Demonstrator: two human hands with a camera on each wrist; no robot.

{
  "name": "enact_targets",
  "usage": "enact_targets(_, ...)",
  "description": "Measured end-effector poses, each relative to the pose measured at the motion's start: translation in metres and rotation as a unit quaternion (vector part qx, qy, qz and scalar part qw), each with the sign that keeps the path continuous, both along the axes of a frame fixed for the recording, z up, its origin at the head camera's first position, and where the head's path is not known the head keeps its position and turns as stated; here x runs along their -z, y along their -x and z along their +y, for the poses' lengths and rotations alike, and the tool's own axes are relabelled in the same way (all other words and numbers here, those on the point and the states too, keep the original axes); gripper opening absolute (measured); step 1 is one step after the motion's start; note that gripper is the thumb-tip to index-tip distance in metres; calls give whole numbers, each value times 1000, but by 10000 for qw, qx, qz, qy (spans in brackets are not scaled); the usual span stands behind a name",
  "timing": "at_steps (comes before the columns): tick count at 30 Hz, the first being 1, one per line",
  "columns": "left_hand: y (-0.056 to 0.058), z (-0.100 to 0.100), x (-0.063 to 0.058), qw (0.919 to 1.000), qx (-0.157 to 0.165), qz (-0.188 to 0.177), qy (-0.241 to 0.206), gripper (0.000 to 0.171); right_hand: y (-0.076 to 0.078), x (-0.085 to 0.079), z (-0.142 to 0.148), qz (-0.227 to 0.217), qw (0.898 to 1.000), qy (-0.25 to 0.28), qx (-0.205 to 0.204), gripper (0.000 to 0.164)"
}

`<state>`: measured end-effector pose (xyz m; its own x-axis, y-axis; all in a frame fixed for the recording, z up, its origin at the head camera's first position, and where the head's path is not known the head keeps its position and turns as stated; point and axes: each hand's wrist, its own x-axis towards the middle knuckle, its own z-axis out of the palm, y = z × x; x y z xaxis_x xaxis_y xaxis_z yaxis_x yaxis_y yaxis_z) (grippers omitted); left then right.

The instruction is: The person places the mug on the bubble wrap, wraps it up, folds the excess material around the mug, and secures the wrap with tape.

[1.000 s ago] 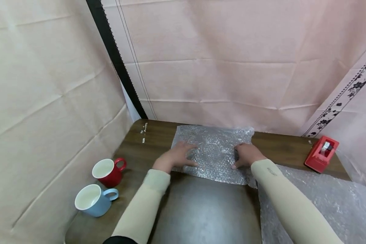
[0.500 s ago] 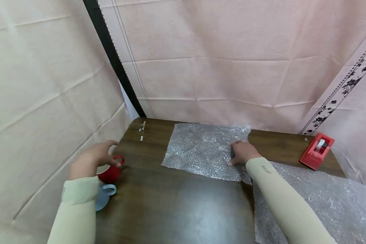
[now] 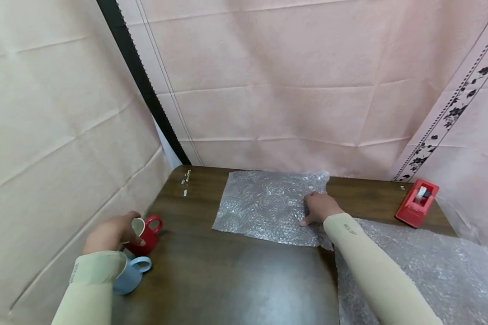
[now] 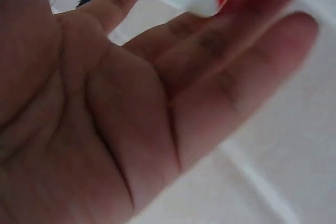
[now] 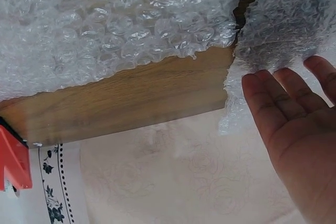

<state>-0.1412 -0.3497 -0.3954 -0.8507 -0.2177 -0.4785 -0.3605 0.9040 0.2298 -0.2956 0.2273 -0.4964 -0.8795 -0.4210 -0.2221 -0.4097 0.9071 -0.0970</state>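
Wooden surface (image 3: 227,280), clock centred on it, twelve at the far edge. Left hand (image 3: 110,232): thumb and fingers curved round the red mug (image 3: 149,236), between nine and ten o'clock. Blue mug (image 3: 127,279): just beside it, at its seven o'clock. Right hand (image 3: 321,208): fingers extended, thumb apart, resting on small bubble-wrap sheet (image 3: 264,203), twelve o'clock. Large bubble-wrap sheet (image 3: 415,266): three o'clock. Red tape dispenser (image 3: 415,207): two o'clock.

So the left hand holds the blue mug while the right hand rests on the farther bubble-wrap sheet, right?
Not quite: the left hand holds the red mug, not the blue mug, as the head view shows. The right hand does rest on the farther bubble-wrap sheet.
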Motion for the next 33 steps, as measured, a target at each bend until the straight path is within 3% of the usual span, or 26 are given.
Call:
enact_targets(4,3,-8,6,9996,217,10,-166,88,-2,0,-4,-47,10000,47,73,93)
enact_targets(9,4,-13,5,9996,243,72,-151,88,-2,3,-5,-60,9998,82,148,92)
enact_targets(15,11,3,-2,9970,678,378,70,93,0,4,-3,-15,9999,65,149,93)
enact_targets(20,33,38,-17,9889,1242,799,128,88,1,1,0,-60,9997,69,222,94)
enact_targets(24,53,75,-29,9827,1508,1075,-54,81,3,1,1,-120,9994,119,307,97)
enact_targets(29,77,123,-32,9697,1926,1502,-45,71,1,3,0,-213,9991,176,336,98)
enact_targets(33,98,167,-28,9593,2172,1806,-62,75,-2,2,0,-269,9989,189,338,97)
